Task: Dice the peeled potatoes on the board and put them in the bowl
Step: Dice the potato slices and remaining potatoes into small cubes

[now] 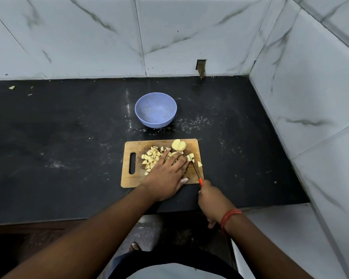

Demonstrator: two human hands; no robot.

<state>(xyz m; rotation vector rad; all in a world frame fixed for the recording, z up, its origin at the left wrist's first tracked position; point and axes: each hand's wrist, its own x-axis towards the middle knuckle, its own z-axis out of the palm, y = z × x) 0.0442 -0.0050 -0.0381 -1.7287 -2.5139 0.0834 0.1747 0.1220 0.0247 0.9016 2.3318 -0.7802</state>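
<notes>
Wooden cutting board (129,179) sits on black counter (48,148), long side running L–R, handle slot at its L end. Near edge of board lies close to counter's front lip; bare counter stretches wide to the L, less to the R before the tiled side wall (320,117).

L hand (166,174): palm down on board, fingers straight & spread, pressing on potato piece being cut (174,153), mostly hidden under the fingertips. Thumb hangs over board's near edge.

R hand (212,200): off the board, over counter's front edge, fingers curled round orange handle of knife (195,169). Blade runs diagonally up-left across board's R part, tip just beside L fingertips & touching small cut bits there.

Diced potato pile (151,158): loose cubes mid-board, L of & partly under L hand. One stray cube (199,164) sits at board's R edge, just R of blade. Uncut potato halves (178,145) rest at board's far edge, right of centre, almost at the rim.

Blue bowl (156,109): on counter beyond board, well apart from it, upright, nothing visible inside. Open counter all round it; back wall (109,37) further behind. White scuffs on counter between bowl & board. Small scrap (12,87) far L near back wall.
</notes>
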